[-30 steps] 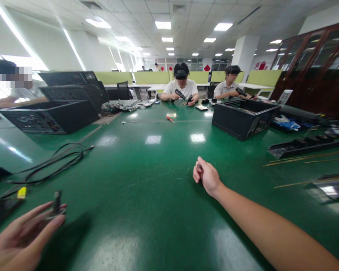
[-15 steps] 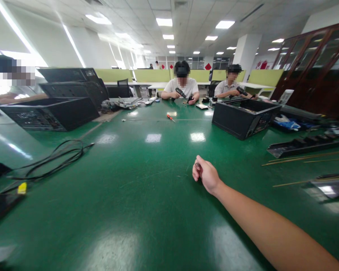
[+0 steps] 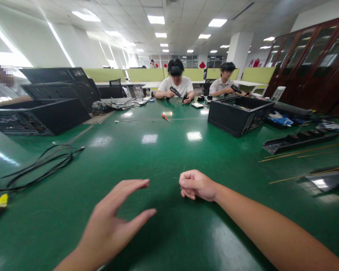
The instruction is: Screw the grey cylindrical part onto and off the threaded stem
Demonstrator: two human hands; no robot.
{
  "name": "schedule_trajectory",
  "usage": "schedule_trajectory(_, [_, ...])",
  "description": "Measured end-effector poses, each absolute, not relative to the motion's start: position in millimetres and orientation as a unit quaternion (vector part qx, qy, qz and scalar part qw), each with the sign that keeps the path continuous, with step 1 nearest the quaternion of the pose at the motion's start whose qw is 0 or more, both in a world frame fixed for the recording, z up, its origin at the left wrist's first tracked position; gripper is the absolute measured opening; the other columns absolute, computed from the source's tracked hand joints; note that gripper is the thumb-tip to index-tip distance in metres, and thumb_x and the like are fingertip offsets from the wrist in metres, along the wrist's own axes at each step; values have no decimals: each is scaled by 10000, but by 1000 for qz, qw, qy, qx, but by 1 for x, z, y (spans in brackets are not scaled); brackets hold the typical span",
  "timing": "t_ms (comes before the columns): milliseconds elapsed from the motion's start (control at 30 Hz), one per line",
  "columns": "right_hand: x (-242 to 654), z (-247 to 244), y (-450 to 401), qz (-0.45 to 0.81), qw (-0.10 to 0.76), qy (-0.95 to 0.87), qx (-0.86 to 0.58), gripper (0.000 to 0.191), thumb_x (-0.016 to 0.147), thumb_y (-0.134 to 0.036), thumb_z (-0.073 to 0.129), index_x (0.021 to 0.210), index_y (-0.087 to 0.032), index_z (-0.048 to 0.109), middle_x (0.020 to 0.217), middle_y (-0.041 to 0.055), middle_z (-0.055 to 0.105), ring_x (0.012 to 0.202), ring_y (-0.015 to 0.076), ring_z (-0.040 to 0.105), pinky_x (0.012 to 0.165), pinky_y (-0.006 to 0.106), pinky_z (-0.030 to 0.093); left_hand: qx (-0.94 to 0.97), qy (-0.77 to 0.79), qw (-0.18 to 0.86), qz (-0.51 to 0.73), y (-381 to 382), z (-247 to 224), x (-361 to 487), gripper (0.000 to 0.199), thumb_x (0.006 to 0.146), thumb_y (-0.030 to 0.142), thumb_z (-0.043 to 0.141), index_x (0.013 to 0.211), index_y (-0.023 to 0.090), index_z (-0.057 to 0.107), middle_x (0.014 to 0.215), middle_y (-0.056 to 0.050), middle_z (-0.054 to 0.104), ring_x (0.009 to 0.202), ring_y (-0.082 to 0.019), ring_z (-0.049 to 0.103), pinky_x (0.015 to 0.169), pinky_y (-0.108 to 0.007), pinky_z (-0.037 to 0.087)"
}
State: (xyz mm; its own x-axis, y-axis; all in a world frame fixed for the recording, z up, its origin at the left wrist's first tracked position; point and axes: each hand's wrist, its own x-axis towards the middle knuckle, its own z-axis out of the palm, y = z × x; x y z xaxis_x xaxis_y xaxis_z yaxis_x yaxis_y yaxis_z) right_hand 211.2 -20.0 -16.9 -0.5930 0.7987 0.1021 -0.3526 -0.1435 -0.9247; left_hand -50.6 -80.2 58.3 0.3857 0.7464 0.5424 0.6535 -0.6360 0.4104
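My left hand [image 3: 113, 218] is open in the lower middle of the head view, thumb and fingers apart with nothing between them. Facing it from the right, my right hand [image 3: 196, 184] is closed above the green tabletop [image 3: 164, 162]. A small dark bit shows at its fingertips, too little to name. A gap separates the two hands. Farther off, a screwdriver [image 3: 165, 117] with an orange-red handle lies on the table, touched by neither hand.
Black computer cases stand at right [image 3: 237, 116] and left [image 3: 59, 116]. Black cables [image 3: 51, 162] lie at left, a dark metal channel [image 3: 293, 141] and thin brass-coloured rods [image 3: 302, 154] at right. Across the table, one person [image 3: 175, 84] holds a power drill; two others sit nearby.
My left hand has come in from the lower left corner, open. My right hand has shifted a little left and nearer and stays closed. The view has turned slightly right.
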Motion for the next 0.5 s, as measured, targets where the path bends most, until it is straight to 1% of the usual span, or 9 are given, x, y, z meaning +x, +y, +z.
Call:
schedule_trajectory(33, [212, -17, -21, 728, 376, -533, -212, 372, 748, -457, 784, 704, -160, 563, 435, -87, 500, 357, 58, 416, 521, 235, 423, 853, 385, 102, 338, -68, 54, -32, 537, 754, 347, 797, 1249, 272, 604, 1176, -68, 659, 1054, -243, 640, 940, -375, 539])
schedule_trajectory(67, [213, -17, -21, 727, 364, -542, -214, 385, 732, -473, 793, 720, -154, 577, 472, -66, 548, 360, 57, 423, 469, 217, 388, 865, 349, 138, 334, -57, 49, -13, 504, 755, 306, 799, 1226, 271, 625, 1181, -62, 659, 1070, -231, 636, 942, -356, 534])
schedule_trajectory(133, [214, -16, -20, 719, 365, -545, -229, 417, 715, -504, 797, 730, -145, 584, 555, -28, 617, 361, 49, 417, 385, 190, 295, 860, 301, 192, 366, -39, 39, 17, 280, 795, 229, 757, 1069, 256, 706, 1072, -43, 688, 982, -187, 658, 874, -300, 542])
schedule_trajectory(200, [215, -15, -18, 711, 383, -537, -244, 436, 712, -521, 794, 718, -143, 577, 582, -19, 628, 358, 38, 395, 356, 180, 239, 841, 294, 216, 399, -29, 31, 35, 149, 821, 196, 724, 964, 238, 739, 1010, -41, 695, 924, -165, 666, 837, -278, 539])
schedule_trajectory(267, [214, -14, -16, 706, 395, -529, -256, 435, 704, -516, 803, 719, -145, 577, 556, -38, 597, 361, 34, 378, 358, 178, 229, 830, 302, 220, 414, -26, 26, 42, 145, 812, 204, 738, 954, 230, 748, 1010, -50, 696, 924, -169, 667, 838, -281, 536])
schedule_trajectory(333, [213, -14, -17, 703, 395, -530, -262, 429, 695, -509, 815, 736, -141, 597, 542, -52, 570, 371, 37, 375, 367, 183, 235, 829, 301, 218, 417, -28, 26, 42, 170, 798, 214, 754, 967, 232, 752, 1020, -54, 702, 937, -178, 670, 841, -286, 539])
schedule_trajectory(400, [214, -16, -16, 703, 392, -538, -250, 430, 722, -527, 791, 736, -130, 626, 511, -57, 540, 376, 46, 384, 397, 198, 283, 831, 300, 221, 414, -34, 29, 35, 150, 812, 218, 737, 960, 237, 755, 990, -44, 722, 907, -175, 682, 820, -275, 548])
schedule_trajectory(467, [218, -17, -14, 709, 388, -544, -225, 458, 802, -565, 705, 730, -115, 661, 441, -65, 490, 375, 60, 399, 492, 236, 389, 825, 321, 219, 411, -44, 36, 17, 126, 842, 227, 704, 957, 249, 750, 918, -18, 747, 830, -159, 699, 777, -253, 561])
schedule_trajectory(500, [220, -17, -12, 713, 397, -536, -217, 465, 845, -569, 656, 788, -108, 689, 411, -79, 462, 369, 64, 392, 565, 267, 438, 818, 344, 211, 410, -51, 41, 4, 122, 851, 239, 696, 961, 257, 745, 884, -4, 754, 791, -154, 704, 759, -245, 567])
